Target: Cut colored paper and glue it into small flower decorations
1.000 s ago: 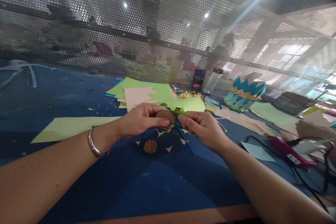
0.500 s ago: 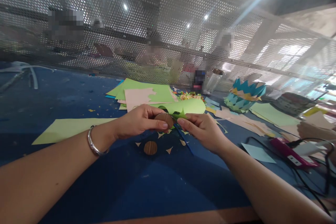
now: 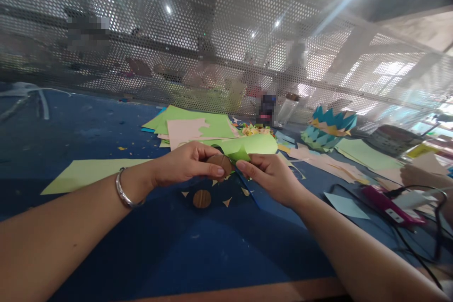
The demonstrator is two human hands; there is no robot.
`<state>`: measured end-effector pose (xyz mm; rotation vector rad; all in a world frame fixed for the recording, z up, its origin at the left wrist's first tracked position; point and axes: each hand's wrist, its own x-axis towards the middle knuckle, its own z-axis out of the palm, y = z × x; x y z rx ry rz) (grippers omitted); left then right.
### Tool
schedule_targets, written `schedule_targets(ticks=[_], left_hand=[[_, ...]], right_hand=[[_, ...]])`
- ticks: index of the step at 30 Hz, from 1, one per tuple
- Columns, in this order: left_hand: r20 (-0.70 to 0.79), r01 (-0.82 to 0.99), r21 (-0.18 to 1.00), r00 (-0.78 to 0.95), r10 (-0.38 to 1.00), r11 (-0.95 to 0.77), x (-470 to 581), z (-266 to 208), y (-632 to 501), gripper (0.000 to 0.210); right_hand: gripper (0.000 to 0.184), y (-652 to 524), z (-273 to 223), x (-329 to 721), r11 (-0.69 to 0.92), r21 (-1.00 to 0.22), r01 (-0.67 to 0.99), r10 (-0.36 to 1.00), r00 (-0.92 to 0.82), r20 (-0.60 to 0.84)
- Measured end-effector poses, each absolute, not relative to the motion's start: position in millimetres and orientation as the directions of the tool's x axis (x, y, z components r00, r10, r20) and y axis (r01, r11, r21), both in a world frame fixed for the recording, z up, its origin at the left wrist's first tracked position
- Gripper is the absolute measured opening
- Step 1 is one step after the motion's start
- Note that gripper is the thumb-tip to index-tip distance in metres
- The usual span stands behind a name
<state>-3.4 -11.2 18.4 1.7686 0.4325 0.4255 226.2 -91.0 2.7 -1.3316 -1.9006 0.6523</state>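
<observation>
My left hand (image 3: pixel 193 164) is closed, with thumb and fingers pinching a round brown wooden disc (image 3: pixel 216 166) near its edge. A second wooden disc (image 3: pixel 202 199) lies flat on the blue table just below. My right hand (image 3: pixel 271 174) pinches the edge of a green paper piece (image 3: pixel 238 152), which curls up against the held disc. Beyond both hands a light green sheet (image 3: pixel 260 143) bends into a roll. Small paper scraps (image 3: pixel 227 202) lie beneath the hands. A thin blue strip (image 3: pixel 248 188) runs down from between them. My right fingertips are partly hidden.
Green and pink paper sheets (image 3: pixel 198 118) are stacked at the back. A toothed paper crown (image 3: pixel 329 130), a glass bottle (image 3: pixel 287 109) and a purple power strip (image 3: pixel 391 207) with cables stand to the right. Another person's hand (image 3: pixel 423 174) is at the far right. A perforated metal screen (image 3: pixel 159 52) borders the table.
The green paper piece between my hands has lifted and shows more of its surface. My hands hold almost the same position, and the disc stays in my left hand.
</observation>
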Motion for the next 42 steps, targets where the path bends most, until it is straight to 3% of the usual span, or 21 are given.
schedule_targets(ticks=[15, 18, 21, 26, 32, 37, 40, 42], left_hand=[[0.079, 0.050, 0.966, 0.876, 0.476, -0.253, 0.6, 10.7, -12.7, 0.018], [0.040, 0.131, 0.937, 0.881, 0.472, -0.324, 1.1, 6.9, -13.4, 0.022], [0.028, 0.264, 0.831, 0.859, 0.511, -0.489, 1.4, 6.3, -13.5, 0.025], [0.198, 0.301, 0.587, 0.847, 0.494, -0.752, 1.0, 9.3, -12.9, 0.026], [0.317, 0.406, 0.404, 0.778, 0.542, -0.820, 0.0, 6.2, -17.0, 0.027], [0.406, 0.356, 0.462, 0.730, 0.550, -0.812, 1.9, 6.7, -18.1, 0.018], [0.416, 0.270, 0.635, 0.670, 0.615, -0.724, 5.6, 8.9, -18.6, 0.010], [0.368, 0.161, 0.822, 0.581, 0.726, -0.546, 8.6, 9.1, -18.1, 0.015]], right_hand=[[0.052, -90.3, 2.1, 224.6, 0.333, -0.753, 0.568, 0.940, -0.137, 0.313], [0.052, -89.6, 1.9, 225.5, 0.332, -0.779, 0.531, 0.939, -0.110, 0.325], [0.051, -89.0, 1.8, 226.3, 0.335, -0.794, 0.507, 0.939, -0.113, 0.324], [0.051, -90.5, 2.5, 224.9, 0.347, -0.778, 0.524, 0.935, -0.123, 0.334], [0.050, -92.0, 3.4, 221.8, 0.357, -0.737, 0.573, 0.929, -0.133, 0.346], [0.049, -91.6, 2.5, 220.1, 0.356, -0.735, 0.577, 0.930, -0.138, 0.342], [0.049, -92.0, 2.7, 219.2, 0.352, -0.738, 0.576, 0.930, -0.129, 0.344], [0.048, -92.3, 2.9, 218.7, 0.353, -0.742, 0.570, 0.929, -0.121, 0.349]])
